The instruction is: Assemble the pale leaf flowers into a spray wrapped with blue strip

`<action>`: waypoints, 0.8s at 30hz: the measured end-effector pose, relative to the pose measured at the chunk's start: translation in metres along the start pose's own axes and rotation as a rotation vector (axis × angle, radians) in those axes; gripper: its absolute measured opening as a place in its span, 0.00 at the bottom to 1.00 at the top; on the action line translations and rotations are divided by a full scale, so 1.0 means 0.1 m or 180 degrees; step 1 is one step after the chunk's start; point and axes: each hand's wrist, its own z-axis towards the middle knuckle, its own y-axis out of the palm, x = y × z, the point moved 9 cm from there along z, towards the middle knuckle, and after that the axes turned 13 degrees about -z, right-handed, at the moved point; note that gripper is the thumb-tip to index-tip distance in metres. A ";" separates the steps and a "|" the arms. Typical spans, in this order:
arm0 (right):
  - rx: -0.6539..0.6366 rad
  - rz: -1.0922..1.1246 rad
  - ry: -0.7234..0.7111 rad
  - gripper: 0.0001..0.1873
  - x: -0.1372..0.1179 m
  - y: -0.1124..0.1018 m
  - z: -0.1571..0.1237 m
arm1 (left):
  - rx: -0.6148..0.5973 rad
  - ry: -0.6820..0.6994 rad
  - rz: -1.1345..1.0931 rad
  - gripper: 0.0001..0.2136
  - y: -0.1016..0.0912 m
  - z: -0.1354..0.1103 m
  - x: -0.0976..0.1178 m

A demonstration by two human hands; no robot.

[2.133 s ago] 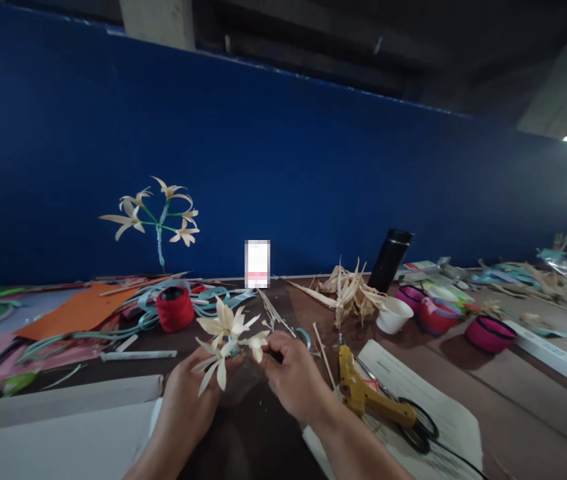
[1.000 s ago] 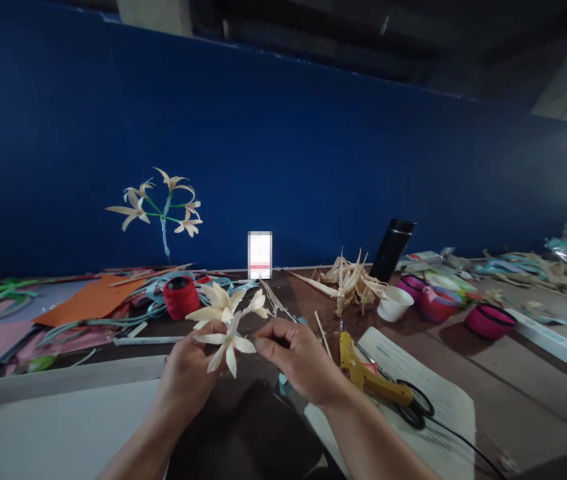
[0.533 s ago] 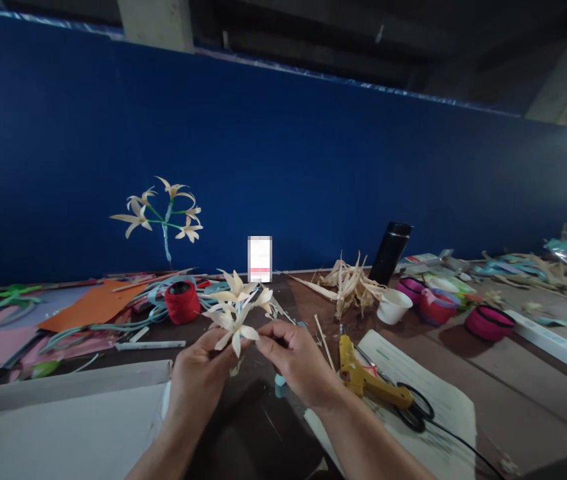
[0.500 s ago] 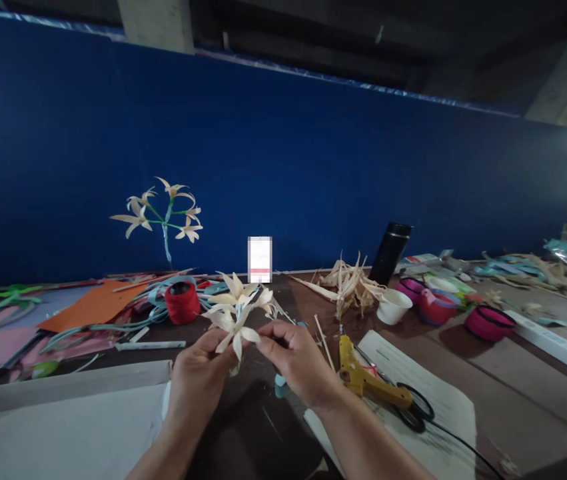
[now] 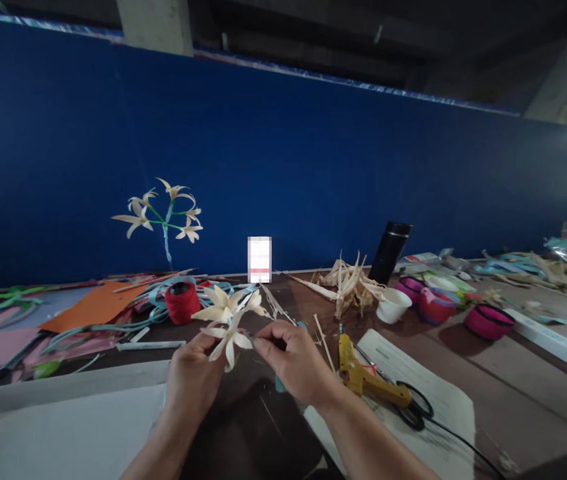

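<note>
the pale flower cluster (image 5: 224, 319) sits low in the middle of the view, held just above the dark table (image 5: 488, 387). since half a second ago it has dropped a little and swung toward 9 o'clock, so its petals now fan out more sideways than upward. the left hand (image 5: 192, 379) is closed around the stems from below at 7 o'clock of the blooms and has shifted slightly left with them. the right hand (image 5: 294, 361) stays at 3 o'clock of the cluster, thumb and forefinger closed in a pinch right at the base of the flowers; what thin thing it nips there is too small to tell. the small turn suggests the bunch is being rotated between the two hands, not set down, with both grips kept. a small teal piece (image 5: 278, 384) shows under the right hand. at 3 o'clock of that hand lie a yellow glue gun (image 5: 363, 383) and black scissors (image 5: 416, 415) on a paper sheet (image 5: 416, 380). at 11 o'clock of the cluster stands a red thread spool (image 5: 180, 302), at 1 o'clock a heap of dry husks (image 5: 348, 285), a white cup (image 5: 393, 305) and a black flask (image 5: 390, 252). a finished flower sprig (image 5: 166, 217) stands against the blue wall (image 5: 313, 167) at 11 o'clock, unmoved.
</note>
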 end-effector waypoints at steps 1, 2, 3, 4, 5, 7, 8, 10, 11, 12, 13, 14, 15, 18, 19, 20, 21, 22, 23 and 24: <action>-0.0007 -0.0045 0.0026 0.07 0.00 0.01 0.00 | -0.0015 -0.0015 0.0030 0.13 0.00 -0.01 0.01; 0.0005 -0.0068 0.0050 0.07 -0.01 0.01 -0.01 | -0.0028 -0.0034 0.0065 0.14 0.00 -0.02 0.02; 0.0023 -0.0069 0.0070 0.07 -0.01 0.02 -0.02 | -0.0033 -0.0046 0.0104 0.14 -0.01 -0.03 0.03; 0.0047 -0.0058 0.0083 0.08 0.00 0.03 -0.02 | -0.0030 -0.0056 0.0158 0.14 -0.01 -0.04 0.03; 0.0070 -0.0060 0.0084 0.09 0.00 0.04 -0.02 | -0.0019 -0.0055 0.0212 0.14 -0.02 -0.04 0.04; 0.0115 -0.0141 0.0053 0.10 0.01 0.07 -0.03 | -0.0039 -0.0009 0.0239 0.14 -0.01 -0.04 0.05; 0.0137 -0.0213 0.0031 0.10 0.01 0.08 -0.03 | -0.0082 0.0035 0.0201 0.14 0.01 -0.03 0.06; 0.0185 -0.0340 -0.0017 0.11 0.02 0.08 -0.03 | -0.0128 0.0125 0.0129 0.13 0.03 -0.02 0.08; 0.0196 -0.0371 -0.0040 0.12 0.01 0.09 -0.03 | -0.0122 0.0152 0.0135 0.12 0.04 -0.02 0.10; 0.0200 -0.0382 -0.0058 0.12 0.00 0.08 -0.03 | -0.0084 0.0167 0.0174 0.11 0.03 -0.02 0.12; 0.0202 -0.0379 -0.0066 0.12 0.00 0.08 -0.03 | -0.0035 0.0176 0.0235 0.11 0.03 -0.02 0.14; 0.0199 -0.0361 -0.0065 0.11 -0.01 0.07 -0.03 | 0.0000 0.0177 0.0297 0.10 0.03 -0.03 0.17; 0.0192 -0.0323 -0.0057 0.11 -0.02 0.06 -0.03 | 0.0033 0.0177 0.0345 0.10 0.03 -0.03 0.21; 0.0128 -0.0028 0.0054 0.10 0.00 0.05 -0.02 | 0.0112 0.0117 0.0454 0.10 0.03 -0.04 0.29; 0.0084 0.0121 0.0118 0.09 0.01 0.05 -0.01 | 0.0149 0.0065 0.0475 0.11 0.03 -0.04 0.30; 0.0030 0.0279 0.0198 0.09 0.03 0.05 0.00 | 0.0169 0.0025 0.0451 0.11 0.03 -0.04 0.30; -0.0028 0.0434 0.0303 0.08 0.06 0.06 0.00 | 0.0138 -0.0001 0.0369 0.12 0.05 -0.03 0.30; -0.0083 0.0567 0.0420 0.08 0.08 0.06 0.00 | 0.0055 -0.0027 0.0221 0.13 0.08 -0.02 0.28; -0.0123 0.0673 0.0522 0.08 0.10 0.06 0.00 | -0.0072 -0.0044 -0.0002 0.14 0.13 -0.01 0.26; -0.0139 0.0758 0.0594 0.09 0.11 0.05 0.00 | -0.0243 -0.0061 -0.0284 0.15 0.19 0.00 0.25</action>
